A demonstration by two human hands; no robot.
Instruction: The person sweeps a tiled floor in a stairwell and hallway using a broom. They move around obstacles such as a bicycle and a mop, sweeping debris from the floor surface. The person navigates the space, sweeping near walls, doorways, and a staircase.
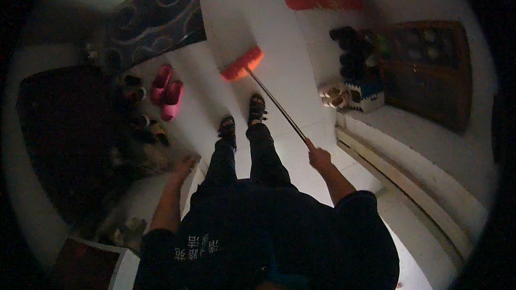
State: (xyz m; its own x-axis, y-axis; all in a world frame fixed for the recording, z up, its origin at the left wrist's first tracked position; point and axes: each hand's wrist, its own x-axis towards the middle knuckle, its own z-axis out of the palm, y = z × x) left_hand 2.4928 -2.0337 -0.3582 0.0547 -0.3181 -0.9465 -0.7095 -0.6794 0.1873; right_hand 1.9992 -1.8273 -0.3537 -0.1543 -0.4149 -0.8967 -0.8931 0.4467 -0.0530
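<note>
Clearly the broom (pixel 243 65) lies forward and to the left of the right hand (pixel 318 157), which is closed around the top of its long slanted handle, while the left hand (pixel 185 164) hangs open and empty, farther away.

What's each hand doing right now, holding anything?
Left hand: open, empty, hanging by the thigh.
Right hand: closed on the broom handle, the orange broom head down on the white floor.
</note>
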